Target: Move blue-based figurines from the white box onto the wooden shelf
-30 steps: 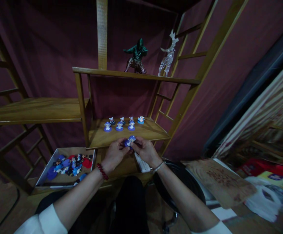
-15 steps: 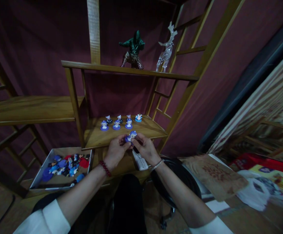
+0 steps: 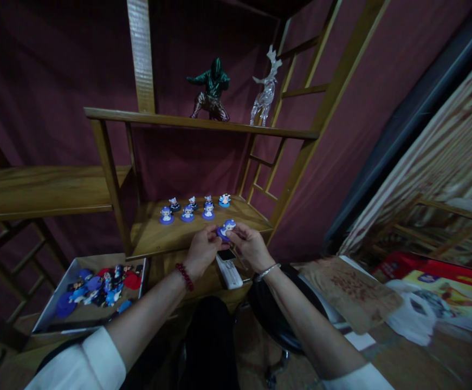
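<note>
A small purple-and-white figurine (image 3: 226, 229) on a round purple base is held just in front of the lower shelf. My right hand (image 3: 252, 248) pinches it from the right between thumb and fingers. From the other side, my left hand (image 3: 204, 250) has its fingers closed at the edge of the base. Behind my hands, several figurines stand upright in two rows on the wooden shelf (image 3: 170, 238). In front are three purple ones, one being a purple figurine (image 3: 208, 211); dark-based ones and a blue-based figurine (image 3: 225, 201) stand behind.
Lower left, an open box (image 3: 45, 306) holds a jumble of loose figurines and bases. A white box-like object (image 3: 231, 274) lies below my hands. Above stand a green warrior statue (image 3: 212, 89) and a clear deer (image 3: 265, 95). A black stool (image 3: 288, 303) and brown bag (image 3: 349, 292) are at right.
Both hands and the purple figurine have shifted slightly right relative to the shelf. The figurine has been turned a little between my fingers. The standing figurines have not moved.
</note>
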`<state>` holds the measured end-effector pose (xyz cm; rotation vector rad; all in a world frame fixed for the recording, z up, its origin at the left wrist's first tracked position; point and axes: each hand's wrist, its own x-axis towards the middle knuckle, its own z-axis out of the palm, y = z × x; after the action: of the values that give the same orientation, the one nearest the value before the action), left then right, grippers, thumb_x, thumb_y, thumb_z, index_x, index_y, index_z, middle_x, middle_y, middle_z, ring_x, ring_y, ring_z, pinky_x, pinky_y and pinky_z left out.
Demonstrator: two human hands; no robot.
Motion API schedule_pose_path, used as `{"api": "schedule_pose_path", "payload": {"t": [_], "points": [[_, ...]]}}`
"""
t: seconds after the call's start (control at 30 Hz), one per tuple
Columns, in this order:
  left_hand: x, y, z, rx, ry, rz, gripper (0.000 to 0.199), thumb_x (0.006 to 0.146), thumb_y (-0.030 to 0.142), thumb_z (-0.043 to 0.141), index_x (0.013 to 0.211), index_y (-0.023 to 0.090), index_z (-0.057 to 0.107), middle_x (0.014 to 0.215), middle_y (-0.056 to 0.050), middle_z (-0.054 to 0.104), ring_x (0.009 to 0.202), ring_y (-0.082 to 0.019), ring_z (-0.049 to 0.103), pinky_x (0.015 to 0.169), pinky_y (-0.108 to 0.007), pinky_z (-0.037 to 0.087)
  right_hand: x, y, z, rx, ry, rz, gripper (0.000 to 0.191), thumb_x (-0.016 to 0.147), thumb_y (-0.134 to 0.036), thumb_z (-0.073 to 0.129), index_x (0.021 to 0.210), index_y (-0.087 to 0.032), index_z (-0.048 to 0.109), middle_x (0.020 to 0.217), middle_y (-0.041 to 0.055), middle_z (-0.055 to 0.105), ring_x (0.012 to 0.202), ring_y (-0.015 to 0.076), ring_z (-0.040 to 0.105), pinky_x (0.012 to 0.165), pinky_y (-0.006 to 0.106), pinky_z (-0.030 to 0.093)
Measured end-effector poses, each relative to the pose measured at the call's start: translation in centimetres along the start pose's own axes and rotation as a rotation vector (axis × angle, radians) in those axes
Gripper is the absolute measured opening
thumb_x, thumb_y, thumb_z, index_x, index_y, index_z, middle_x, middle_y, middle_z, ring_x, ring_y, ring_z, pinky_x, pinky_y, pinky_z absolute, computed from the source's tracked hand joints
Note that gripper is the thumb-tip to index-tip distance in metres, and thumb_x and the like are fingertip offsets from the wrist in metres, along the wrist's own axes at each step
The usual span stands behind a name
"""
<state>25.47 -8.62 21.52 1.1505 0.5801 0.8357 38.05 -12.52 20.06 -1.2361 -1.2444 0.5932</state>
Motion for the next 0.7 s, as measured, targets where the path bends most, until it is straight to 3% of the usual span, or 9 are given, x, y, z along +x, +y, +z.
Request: {"api": "schedule_pose_path", "payload": {"t": [0.37, 0.57, 0.7], "points": [[1.0, -0.8, 0.1, 0.121, 0.075, 0.051, 0.028, 0.073, 0.002, 0.049, 0.099, 0.009, 0.054, 0.094, -0.011, 0.061, 0.070, -0.012, 0.062, 0.073, -0.030, 0.051, 0.8, 0.7, -0.6, 0.034, 0.030, 0.052, 0.028, 0.063, -0.039, 0.064, 0.081, -0.018, 0.059, 0.080, 0.0020, 0.066, 0.077, 0.0166, 0.062, 0.076, 0.030, 0.048], [1.6, -1.4, -0.3, 0.370, 0.066, 0.175, 0.028, 0.072, 0.007, 0.048, 0.098, 0.014, 0.058, 0.092, -0.008, 0.064, 0.070, -0.013, 0.062, 0.070, -0.027, 0.050, 1.8, 1.5, -0.6, 0.065, 0.062, 0.049, 0.028, 0.060, -0.036, 0.066, 0.081, -0.018, 0.060, 0.080, 0.0017, 0.066, 0.077, 0.0164, 0.062, 0.077, 0.031, 0.048], [1.4, -0.9, -0.2, 0.643, 0.060, 0.351, 0.027, 0.069, 0.006, 0.049, 0.090, 0.015, 0.062, 0.089, -0.009, 0.064, 0.080, -0.017, 0.060, 0.079, -0.030, 0.046, 2.3, 1.4, -0.9, 0.061, 0.048, 0.042, 0.028, 0.060, -0.033, 0.066, 0.083, -0.017, 0.060, 0.082, 0.0026, 0.066, 0.079, 0.0165, 0.062, 0.078, 0.031, 0.048]]}}
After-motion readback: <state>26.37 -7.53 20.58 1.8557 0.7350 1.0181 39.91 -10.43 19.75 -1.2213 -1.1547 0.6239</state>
